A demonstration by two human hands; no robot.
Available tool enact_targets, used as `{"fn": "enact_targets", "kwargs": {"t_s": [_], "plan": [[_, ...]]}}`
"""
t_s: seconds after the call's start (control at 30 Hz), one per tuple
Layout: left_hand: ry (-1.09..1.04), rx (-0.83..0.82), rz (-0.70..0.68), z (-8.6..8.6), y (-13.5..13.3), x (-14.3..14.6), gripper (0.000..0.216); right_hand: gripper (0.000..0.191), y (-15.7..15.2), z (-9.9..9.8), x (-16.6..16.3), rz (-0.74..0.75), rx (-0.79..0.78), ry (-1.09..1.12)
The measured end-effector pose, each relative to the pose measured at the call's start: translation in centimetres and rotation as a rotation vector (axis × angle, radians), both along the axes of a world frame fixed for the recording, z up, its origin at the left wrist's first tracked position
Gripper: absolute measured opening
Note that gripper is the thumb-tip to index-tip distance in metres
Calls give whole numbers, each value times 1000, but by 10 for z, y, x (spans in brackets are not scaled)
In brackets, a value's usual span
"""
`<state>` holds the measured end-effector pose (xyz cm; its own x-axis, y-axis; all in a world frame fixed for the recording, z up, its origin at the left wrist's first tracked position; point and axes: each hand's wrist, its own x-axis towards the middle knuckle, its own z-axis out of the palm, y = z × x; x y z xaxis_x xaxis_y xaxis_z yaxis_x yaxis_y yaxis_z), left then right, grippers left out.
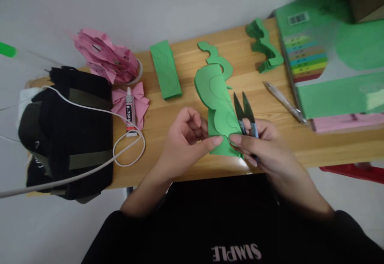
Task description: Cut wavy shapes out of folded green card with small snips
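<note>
Both hands hold a folded piece of green paper (pixel 218 92) with pencilled curves and a wavy cut left edge. My left hand (pixel 189 138) pinches its lower part between thumb and fingers. My right hand (pixel 264 142) pinches the paper's lower right side with thumb and fingertips. That same hand also keeps a pair of thread snips (pixel 246 112), blades apart and pointing away from me, beside the paper. Just beyond lies a wavy green paper cutout (pixel 217 58), partly covered by the held piece.
A folded green paper strip (pixel 166 70), pink paper pieces (pixel 105 56), a glue tube (pixel 130 112) and a black bag (pixel 66 132) with a white cable lie left. Rightward are stacked green cutouts (pixel 264 48), a pen (pixel 285 102) and a green paper pack (pixel 330 52) on the wooden table (pixel 300 148).
</note>
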<state>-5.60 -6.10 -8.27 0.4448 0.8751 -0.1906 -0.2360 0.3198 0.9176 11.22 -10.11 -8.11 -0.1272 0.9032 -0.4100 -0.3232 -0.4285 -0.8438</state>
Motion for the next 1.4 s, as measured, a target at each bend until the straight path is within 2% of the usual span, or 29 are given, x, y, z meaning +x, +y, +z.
{"fn": "enact_targets", "kwargs": {"t_s": [0.13,0.33,0.6,0.8,0.87,0.97,1.0,1.1,1.17,1.3,1.33,1.4], "plan": [[-17,-49,-16,-2,-1,-1,40,31,1,2,2,26,25,-3],[-26,-100,5,-4,-2,0,41,32,7,1,7,117,157,-29],[-3,-121,27,-5,-5,3,42,25,3,2,8,98,87,-99],[35,-97,39,-6,-7,3,43,28,2,-2,10,122,83,-116],[88,-69,80,-8,-3,-2,44,31,0,-3,15,132,67,-98],[170,7,243,-15,2,-11,48,40,-2,-5,23,129,36,-78],[190,8,247,-17,3,-14,46,42,-3,-6,24,118,28,-82],[305,-16,19,-24,0,-15,35,45,-3,-8,25,103,14,-76],[448,43,-117,-25,-4,-12,26,47,-2,-9,22,111,24,-51],[877,331,-298,-19,-12,-8,14,46,-2,-9,16,72,22,-53],[984,416,-318,-16,-13,-8,16,45,-3,-8,14,52,8,-55],[1099,574,-266,-13,-15,-8,17,44,-3,-7,12,16,-13,-43]]}}
